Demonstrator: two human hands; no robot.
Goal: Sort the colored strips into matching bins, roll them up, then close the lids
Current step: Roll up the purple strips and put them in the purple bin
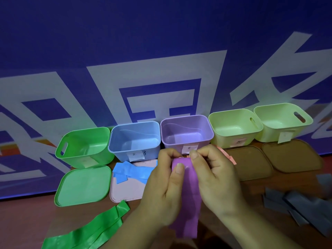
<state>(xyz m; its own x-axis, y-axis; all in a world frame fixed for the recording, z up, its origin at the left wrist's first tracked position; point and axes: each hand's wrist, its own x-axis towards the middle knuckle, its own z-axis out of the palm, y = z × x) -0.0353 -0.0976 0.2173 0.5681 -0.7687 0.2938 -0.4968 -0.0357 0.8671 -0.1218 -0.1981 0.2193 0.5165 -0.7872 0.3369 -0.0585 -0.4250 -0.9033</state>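
A blue banner (161,33) bearing white characters (156,72) backs the brown table (23,221).

One wide-angle camera on the person's head looks forward and down. The left hand (161,187) and right hand (217,178) are close to the lens; the row of bins (134,141) lies farther, before the banner (161,42).

Dim bluish light, a blue backdrop (53,42) with large white characters behind a brown wooden tabletop (30,218).

Five open plastic bins: one green bin (84,146), one blue bin (134,139), one purple bin (186,132), two pale yellow-green bins (233,126) (282,121). Four flat square lids show: one green lid (83,186), one pink lid (125,189), two brown lids (251,162) (292,155). One purple strip (186,203) is clear, but the overlapping green strips (93,230), blue strips (133,170) and grey strips (301,202) cannot be counted.
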